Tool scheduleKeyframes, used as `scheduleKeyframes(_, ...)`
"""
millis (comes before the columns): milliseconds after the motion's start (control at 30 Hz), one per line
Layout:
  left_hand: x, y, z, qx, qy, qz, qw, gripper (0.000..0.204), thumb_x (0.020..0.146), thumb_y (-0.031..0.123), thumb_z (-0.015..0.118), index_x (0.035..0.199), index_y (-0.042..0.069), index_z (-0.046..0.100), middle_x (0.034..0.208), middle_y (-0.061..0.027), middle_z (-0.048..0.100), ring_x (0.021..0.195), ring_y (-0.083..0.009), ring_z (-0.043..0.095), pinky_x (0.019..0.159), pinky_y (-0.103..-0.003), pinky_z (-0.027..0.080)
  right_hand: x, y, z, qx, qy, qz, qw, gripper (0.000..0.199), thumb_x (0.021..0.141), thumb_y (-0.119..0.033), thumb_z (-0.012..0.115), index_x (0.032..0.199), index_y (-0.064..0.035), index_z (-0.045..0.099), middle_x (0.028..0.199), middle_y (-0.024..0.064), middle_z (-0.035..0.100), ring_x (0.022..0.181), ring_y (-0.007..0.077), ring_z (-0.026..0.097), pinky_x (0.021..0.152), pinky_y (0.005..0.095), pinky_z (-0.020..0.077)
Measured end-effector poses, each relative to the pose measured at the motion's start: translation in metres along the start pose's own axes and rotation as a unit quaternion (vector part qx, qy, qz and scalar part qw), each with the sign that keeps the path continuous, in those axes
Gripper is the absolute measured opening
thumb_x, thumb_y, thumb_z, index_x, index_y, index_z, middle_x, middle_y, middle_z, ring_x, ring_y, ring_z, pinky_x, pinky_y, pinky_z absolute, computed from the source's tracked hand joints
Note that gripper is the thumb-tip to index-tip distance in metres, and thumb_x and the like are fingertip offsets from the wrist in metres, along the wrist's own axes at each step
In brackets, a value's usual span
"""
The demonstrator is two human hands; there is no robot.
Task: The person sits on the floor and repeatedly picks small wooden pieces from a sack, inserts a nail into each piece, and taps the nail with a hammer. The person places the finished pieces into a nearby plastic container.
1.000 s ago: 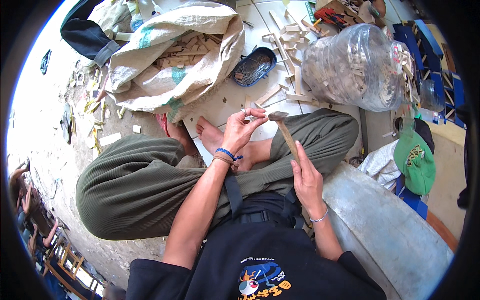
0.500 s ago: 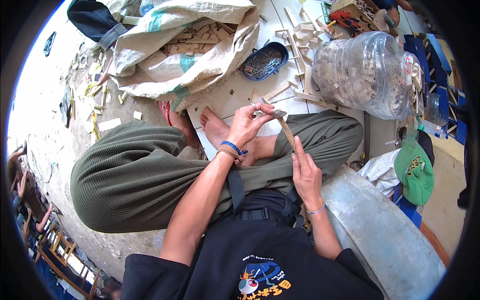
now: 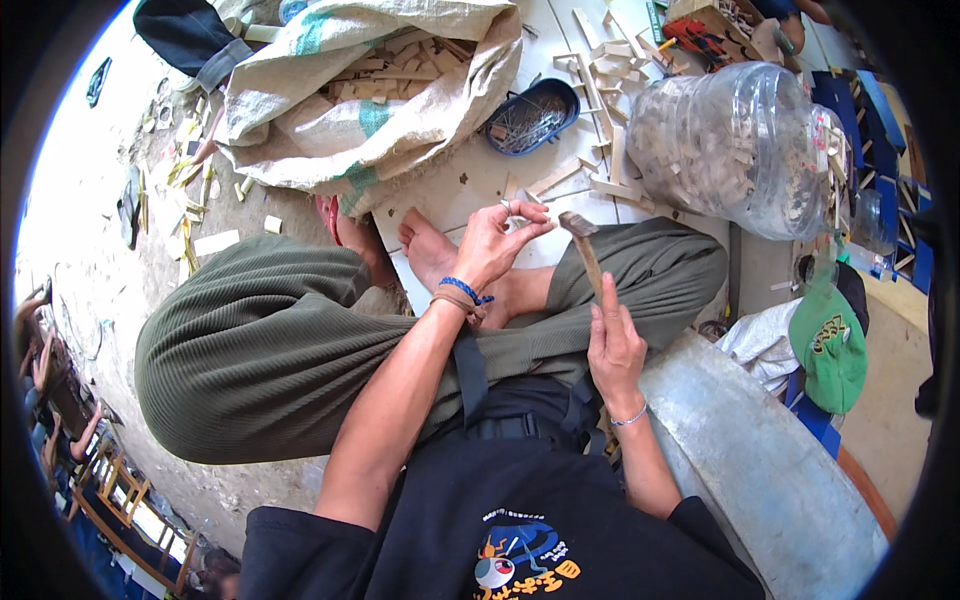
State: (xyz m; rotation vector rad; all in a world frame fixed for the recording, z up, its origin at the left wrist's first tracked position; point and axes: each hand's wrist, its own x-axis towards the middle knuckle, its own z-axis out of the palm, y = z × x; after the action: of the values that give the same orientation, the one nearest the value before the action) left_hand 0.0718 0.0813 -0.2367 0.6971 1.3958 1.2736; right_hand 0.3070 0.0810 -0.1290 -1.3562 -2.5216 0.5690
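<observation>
My right hand (image 3: 615, 345) grips the lower end of the wooden handle of a hammer (image 3: 588, 258). The hammer's dark metal head is raised slightly to the right of my left fingertips, with a small gap between. My left hand (image 3: 490, 245) is closed in a pinch, thumb against the fingers, over my crossed legs. Whatever lies between those fingertips is too small to name. Beyond my hands, on the white tiles, a blue oval tin (image 3: 535, 115) holds many thin nails.
An open woven sack (image 3: 280, 110) of wood offcuts stands ahead to the left. Loose wood strips (image 3: 560, 178) lie on the tiles. A large clear plastic bottle (image 3: 720, 150) with wood pieces lies to the right. Close by my right arm is a grey curved surface (image 3: 750, 450).
The hammer head has moved right, away from my left fingertips, where it was before. My right hand has shifted slightly with it, while my left hand stays nearly in place.
</observation>
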Motion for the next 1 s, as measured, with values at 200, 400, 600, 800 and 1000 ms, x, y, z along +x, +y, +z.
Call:
scheduleKeyframes(200,-0.001,0.001,0.002,-0.009,0.024,0.005,1.000,0.019,0.090,0.018,0.085,0.097,0.002,0.079,0.114,-0.0109,0.081,0.108,-0.0184,0.074,0.098,-0.034,0.055,0.001,-0.003,0.003,0.013,0.002,-0.010,1.000,0.063,0.102,-0.010,0.066,0.161,-0.0209,0.048,0.085,0.0116,0.064,0.060,0.0340,0.062,0.054,0.0460,0.0520)
scheduleKeyframes(400,-0.002,0.005,-0.001,0.037,-0.001,0.009,0.999,0.014,0.094,0.013,0.081,0.100,0.001,0.076,0.123,-0.0132,0.078,0.117,-0.0190,0.071,0.101,-0.034,0.056,-0.001,-0.005,0.000,0.025,0.048,-0.007,0.999,0.065,0.102,-0.004,0.065,0.163,-0.0194,0.045,0.097,0.0163,0.071,0.073,0.0345,0.070,0.065,0.0452,0.0553)
scheduleKeyframes(600,-0.001,0.004,-0.001,0.013,-0.011,0.007,1.000,0.018,0.094,0.015,0.082,0.102,0.001,0.076,0.123,-0.0114,0.077,0.115,-0.0182,0.071,0.097,-0.033,0.057,0.011,-0.012,-0.003,0.034,-0.037,0.046,0.998,0.059,0.105,-0.008,0.062,0.161,-0.0068,0.044,0.110,0.0204,0.073,0.087,0.0385,0.071,0.074,0.0442,0.0567)
scheduleKeyframes(800,-0.003,0.009,-0.001,0.066,0.006,-0.009,0.998,0.020,0.094,0.021,0.082,0.107,0.006,0.077,0.118,-0.0062,0.078,0.111,-0.0158,0.072,0.093,-0.035,0.058,0.080,-0.010,0.010,0.178,0.002,0.192,0.965,0.048,0.105,-0.028,0.068,0.143,0.0001,0.059,0.095,0.0190,0.072,0.082,0.0330,0.070,0.080,0.0402,0.0560)
scheduleKeyframes(1000,-0.005,0.012,0.003,0.117,0.030,0.046,0.992,0.035,0.093,0.027,0.083,0.119,0.007,0.072,0.110,-0.0113,0.079,0.106,-0.0258,0.076,0.091,-0.039,0.057,0.126,0.011,0.034,0.265,-0.120,0.277,0.916,0.048,0.101,-0.040,0.075,0.118,0.0046,0.071,0.077,0.0026,0.064,0.071,0.0117,0.059,0.065,0.0318,0.0505)
